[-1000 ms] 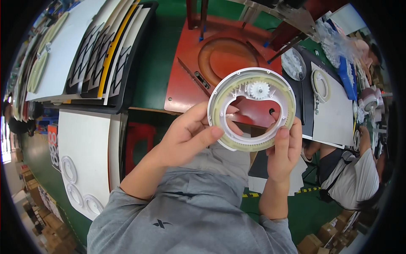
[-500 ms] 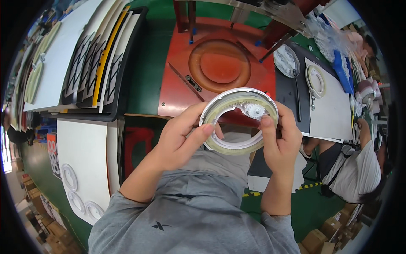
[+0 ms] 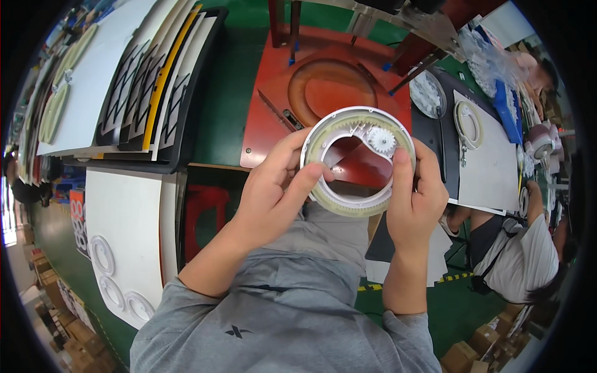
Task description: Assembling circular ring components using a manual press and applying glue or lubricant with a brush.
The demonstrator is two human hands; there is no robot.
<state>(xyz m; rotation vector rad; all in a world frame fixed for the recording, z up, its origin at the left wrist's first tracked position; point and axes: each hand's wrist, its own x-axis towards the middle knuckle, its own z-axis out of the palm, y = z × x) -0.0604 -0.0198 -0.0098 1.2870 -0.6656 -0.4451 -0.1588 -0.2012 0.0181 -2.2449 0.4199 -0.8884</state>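
Between my hands I hold a round white ring housing (image 3: 313,163) up off the bench, its face tilted toward me. A pale yellowish toothed ring (image 3: 348,209) sits inside it. At its upper right a small white gear (image 3: 382,140) lies against the teeth. My left hand (image 3: 273,189) grips the left rim, thumb on the inner edge. My right hand (image 3: 415,186) grips the right rim, its thumb just below the small gear. Most fingers are hidden behind the housing.
Behind the ring lies a red board (image 3: 267,133) with a round groove (image 3: 298,93), under a press frame. A bowl of white parts (image 3: 428,93) and another ring assembly (image 3: 468,124) are at the right. White rings (image 3: 111,292) lie on a panel at the left. A co-worker (image 3: 516,248) sits at far right.
Both hands have raised the ring housing slightly and tipped its face more toward me, so its opening looks rounder. The grip is the same.
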